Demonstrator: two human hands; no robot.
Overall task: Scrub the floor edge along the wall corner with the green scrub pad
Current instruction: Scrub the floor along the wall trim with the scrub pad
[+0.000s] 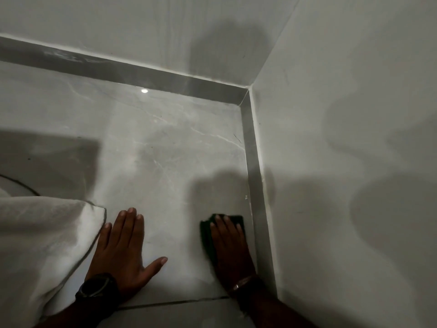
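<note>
The green scrub pad (206, 235) lies flat on the grey marble floor (165, 150), close to the grey skirting strip (256, 185) along the right wall. My right hand (230, 247) presses down on the pad with flat fingers, covering most of it; green shows at its left side and beyond the fingertips. My left hand (124, 249) rests palm down on the bare floor with fingers spread, holding nothing. The wall corner (247, 89) lies further ahead, where both skirting strips meet.
A white cloth (42, 235) lies bunched on the floor at the lower left, touching my left hand's little finger side. A grout joint (177, 301) crosses the floor near my wrists. White walls rise behind and to the right.
</note>
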